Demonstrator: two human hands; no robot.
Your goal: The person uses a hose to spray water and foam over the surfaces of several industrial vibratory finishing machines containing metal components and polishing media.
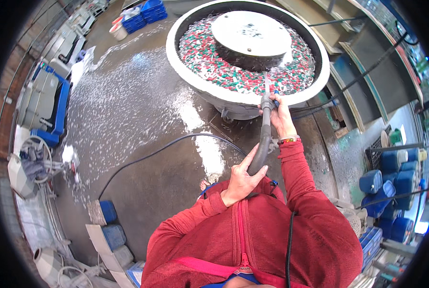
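Observation:
A grey hose (259, 159) runs up from my waist to a round tub. My left hand (242, 182) cradles its lower bend, thumb and fingers on either side. My right hand (280, 117) is closed around the fitting at the front end, where a small blue lever (276, 99) shows. Water (267, 80) streams from the hose end into the tub. The wide tub (195, 82) has a thick white rim and a dark inner wall. Many small red, green and white pieces (214, 67) fill the ring around its raised white centre cap (250, 31).
Wet, foam-streaked floor (123, 105) spreads left of the tub, with a thin black cable (152, 152) curving across it. Blue crates (145, 14) and a white bucket (118, 31) stand far left. Blue jerrycans (385, 197) cluster at right, below large slanted metal panels (363, 81).

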